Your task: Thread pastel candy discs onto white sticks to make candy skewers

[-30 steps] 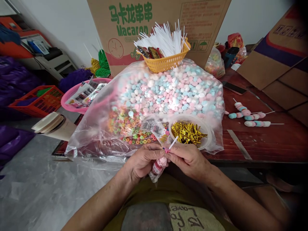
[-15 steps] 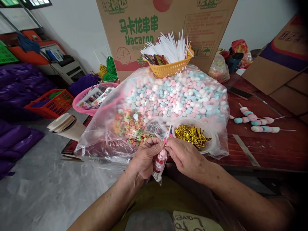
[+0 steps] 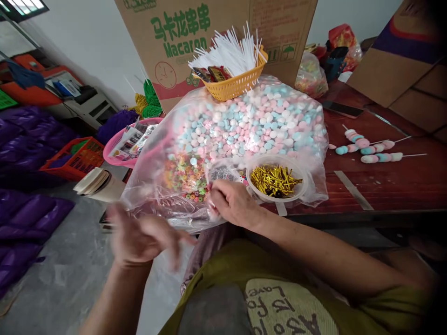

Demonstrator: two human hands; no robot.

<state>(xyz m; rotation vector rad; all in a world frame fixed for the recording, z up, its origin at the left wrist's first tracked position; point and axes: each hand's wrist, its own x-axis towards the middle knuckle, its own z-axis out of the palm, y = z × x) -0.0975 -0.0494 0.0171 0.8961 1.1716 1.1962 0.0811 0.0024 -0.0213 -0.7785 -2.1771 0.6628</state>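
My left hand (image 3: 139, 237) is off to the left over the floor, blurred by motion, its fingers spread and nothing visible in it. My right hand (image 3: 232, 202) rests at the front edge of a big clear bag (image 3: 251, 121) of pink, blue and white candies. Its fingers are curled down onto plastic beside small printed wrappers (image 3: 223, 174) and coloured ring candies (image 3: 185, 174). What they pinch is hidden. A white bowl (image 3: 303, 179) of gold twist ties sits just right of that hand.
A yellow basket (image 3: 237, 86) of white sticks tops the bag, with a Macaron carton (image 3: 181, 28) behind. Finished candy skewers (image 3: 366, 149) and a phone (image 3: 342, 110) lie on the red table (image 3: 384, 186). A pink basket (image 3: 115, 160) and a red crate (image 3: 77, 160) stand left.
Both hands held a wrapped candy skewer together at the bag's edge. Now my left hand has swung out left, the skewer is out of sight, and my right hand is down on the bag.
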